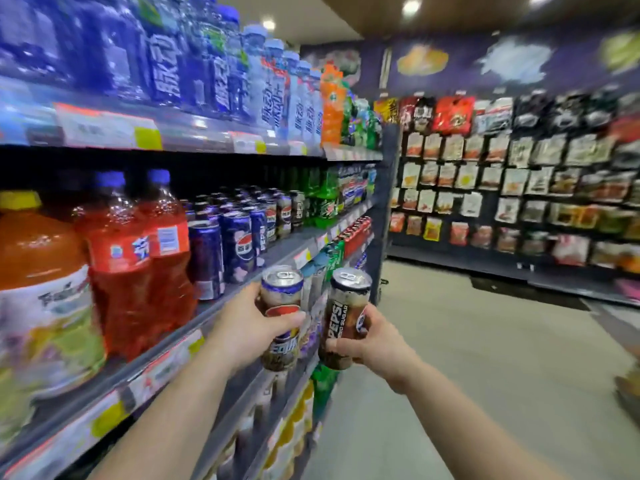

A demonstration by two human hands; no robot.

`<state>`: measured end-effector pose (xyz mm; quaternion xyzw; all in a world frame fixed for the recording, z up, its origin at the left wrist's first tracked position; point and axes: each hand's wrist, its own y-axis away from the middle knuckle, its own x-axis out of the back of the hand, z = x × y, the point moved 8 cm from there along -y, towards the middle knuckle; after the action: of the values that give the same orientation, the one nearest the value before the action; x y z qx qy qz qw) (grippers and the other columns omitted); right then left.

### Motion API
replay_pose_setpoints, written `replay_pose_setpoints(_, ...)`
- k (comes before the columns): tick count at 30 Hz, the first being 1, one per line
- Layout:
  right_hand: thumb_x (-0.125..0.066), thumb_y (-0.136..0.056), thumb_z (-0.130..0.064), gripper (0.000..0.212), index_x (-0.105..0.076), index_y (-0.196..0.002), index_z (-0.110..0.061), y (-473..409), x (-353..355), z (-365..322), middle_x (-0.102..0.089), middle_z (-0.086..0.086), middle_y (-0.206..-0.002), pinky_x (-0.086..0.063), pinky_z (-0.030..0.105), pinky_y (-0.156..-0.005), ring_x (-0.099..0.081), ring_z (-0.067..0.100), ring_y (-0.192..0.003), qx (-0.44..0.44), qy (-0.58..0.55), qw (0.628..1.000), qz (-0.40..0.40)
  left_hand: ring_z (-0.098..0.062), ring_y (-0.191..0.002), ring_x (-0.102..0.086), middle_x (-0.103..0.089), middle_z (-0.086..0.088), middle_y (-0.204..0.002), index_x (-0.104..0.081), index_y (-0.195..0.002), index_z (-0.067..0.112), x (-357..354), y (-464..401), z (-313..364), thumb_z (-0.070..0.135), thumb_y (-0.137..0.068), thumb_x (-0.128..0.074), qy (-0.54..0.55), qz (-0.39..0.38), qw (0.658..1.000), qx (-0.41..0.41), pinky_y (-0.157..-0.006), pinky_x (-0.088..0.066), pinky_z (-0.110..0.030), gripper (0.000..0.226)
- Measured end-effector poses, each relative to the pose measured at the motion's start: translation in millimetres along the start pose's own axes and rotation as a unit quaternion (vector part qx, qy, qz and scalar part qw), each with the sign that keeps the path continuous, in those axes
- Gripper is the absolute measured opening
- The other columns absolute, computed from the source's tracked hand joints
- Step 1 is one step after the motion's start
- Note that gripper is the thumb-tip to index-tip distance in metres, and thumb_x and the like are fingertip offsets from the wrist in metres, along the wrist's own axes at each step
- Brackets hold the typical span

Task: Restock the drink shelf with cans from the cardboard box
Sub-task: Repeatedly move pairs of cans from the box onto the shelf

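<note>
My left hand (242, 332) grips a dark can with a red and blue logo (281, 306), held upright just in front of the drink shelf edge (277, 249). My right hand (372, 344) grips a black Pepsi Zero Sugar can (343, 315), tilted slightly, close beside the first can. Rows of blue and dark Pepsi cans (239, 237) stand on the middle shelf right behind the two held cans. The cardboard box is out of view.
Red soda bottles (138, 261) and a large orange juice bottle (38, 289) stand left of the cans. Green bottles (322, 199) stand to their right. Blue bottles (166, 64) fill the top shelf. A snack rack (519, 174) lines the far wall across the grey aisle floor (485, 358).
</note>
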<state>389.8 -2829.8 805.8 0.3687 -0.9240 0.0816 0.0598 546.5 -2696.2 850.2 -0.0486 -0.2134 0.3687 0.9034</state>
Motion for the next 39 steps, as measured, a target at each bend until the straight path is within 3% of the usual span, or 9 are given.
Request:
replay_pose_setpoints(3, -0.082, -0.071, 0.001, 0.045, -0.058, -0.102, -0.022, -64.1, 34.1, 10.5, -0.073, -0.003, -0.089, -0.05, 0.015, -0.057, -0.069, -0.001, -0.07, 0.01, -0.006, 1.0, 0.013, 0.004, -0.082, -0.06, -0.064, 0.019, -0.087, -0.058, -0.089, 0.033, -28.9, -53.5, -1.5, 0.027, -0.069, -0.085, -0.016, -0.002, 1.0, -0.003, -0.069, -0.045, -0.019, 0.034)
replay_pose_setpoints(7, -0.083, -0.071, -0.002, 0.047, -0.059, -0.108, -0.019, -159.3, 61.6, 33.5, -0.075, 0.005, -0.098, -0.058, 0.037, -0.076, -0.072, 0.02, -0.091, 0.019, -0.001, 1.0, -0.017, -0.001, -0.086, -0.061, -0.064, 0.02, -0.087, -0.057, -0.087, 0.033, -56.9, -115.9, -17.8, 0.041, -0.067, -0.084, -0.062, 0.044, 0.997, 0.017, -0.076, -0.048, -0.027, 0.034)
replay_pose_setpoints(12, -0.084, -0.072, -0.007, 0.045, -0.059, -0.105, -0.024, -271.1, 90.2, 37.8, -0.076, -0.002, -0.092, -0.056, 0.03, -0.071, -0.073, 0.014, -0.086, 0.041, 0.037, 0.993, -0.102, -0.011, -0.088, -0.065, -0.068, 0.011, -0.094, -0.059, -0.088, 0.029, -87.7, -187.9, -29.9, 0.048, -0.062, -0.084, -0.078, 0.125, 0.986, 0.075, -0.085, -0.054, -0.041, 0.041)
replay_pose_setpoints(17, -0.087, -0.068, -0.025, 0.047, -0.059, -0.104, -0.034, -364.9, 84.3, 17.8, -0.075, -0.004, -0.098, -0.057, 0.039, -0.084, -0.072, 0.017, -0.093, 0.065, 0.058, 0.975, -0.202, -0.006, -0.086, -0.063, -0.065, 0.017, -0.092, -0.055, -0.087, 0.031, -93.1, -232.5, -12.8, 0.045, -0.068, -0.081, -0.096, 0.221, 0.966, 0.09, -0.084, -0.053, -0.037, 0.035)
replay_pose_setpoints(19, -0.087, -0.066, -0.024, 0.046, -0.06, -0.104, -0.03, -392.5, 66.4, 9.0, -0.075, -0.002, -0.099, -0.056, 0.044, -0.088, -0.071, 0.021, -0.095, 0.083, 0.045, 0.97, -0.224, -0.005, -0.091, -0.062, -0.064, 0.019, -0.097, -0.053, -0.095, 0.035, -83.3, -246.8, -6.4, 0.044, -0.071, -0.079, -0.106, 0.258, 0.957, 0.078, -0.087, -0.052, -0.038, 0.037)
replay_pose_setpoints(23, -0.088, -0.066, -0.02, 0.049, -0.06, -0.106, -0.026, -431.3, 21.9, -3.3, -0.075, -0.004, -0.101, -0.054, 0.05, -0.093, -0.071, 0.019, -0.097, 0.12, 0.015, 0.957, -0.263, -0.01, -0.1, -0.061, -0.061, 0.015, -0.11, -0.043, -0.119, 0.033, -59.3, -272.6, 0.4, 0.046, -0.075, -0.075, -0.135, 0.326, 0.933, 0.075, -0.09, -0.049, -0.035, 0.056)
replay_pose_setpoints(27, -0.086, -0.071, -0.019, 0.046, -0.058, -0.105, -0.03, -457.7, -7.9, -5.8, -0.073, -0.009, -0.103, -0.054, 0.043, -0.094, -0.07, 0.009, -0.096, 0.13, 0.006, 0.948, -0.289, -0.011, -0.095, -0.056, -0.055, 0.017, -0.101, -0.035, -0.114, 0.036, -47.3, -293.0, 0.4, 0.043, -0.08, -0.072, -0.171, 0.346, 0.919, 0.08, -0.083, -0.043, -0.029, 0.051)
replay_pose_setpoints(34, -0.086, -0.071, -0.018, 0.05, -0.059, -0.112, -0.028, -482.5, -40.2, -3.6, -0.074, -0.009, -0.103, -0.055, 0.039, -0.093, -0.07, 0.008, -0.096, 0.142, 0.005, 0.926, -0.35, -0.011, -0.098, -0.056, -0.054, 0.016, -0.103, -0.033, -0.13, 0.029, -46.4, -310.1, -13.5, 0.04, -0.082, -0.07, -0.199, 0.364, 0.903, 0.114, -0.086, -0.044, -0.029, 0.062)
replay_pose_setpoints(39, -0.085, -0.071, -0.016, 0.051, -0.058, -0.115, -0.023, -489.8, -65.3, -1.1, -0.074, -0.006, -0.105, -0.056, 0.035, -0.09, -0.07, 0.012, -0.098, 0.155, 0.018, 0.903, -0.401, -0.017, -0.107, -0.056, -0.059, 0.006, -0.121, -0.008, -0.146, 0.031, -47.5, -315.1, -22.4, 0.043, -0.085, -0.065, -0.255, 0.393, 0.868, 0.163, -0.09, -0.045, -0.034, 0.085)
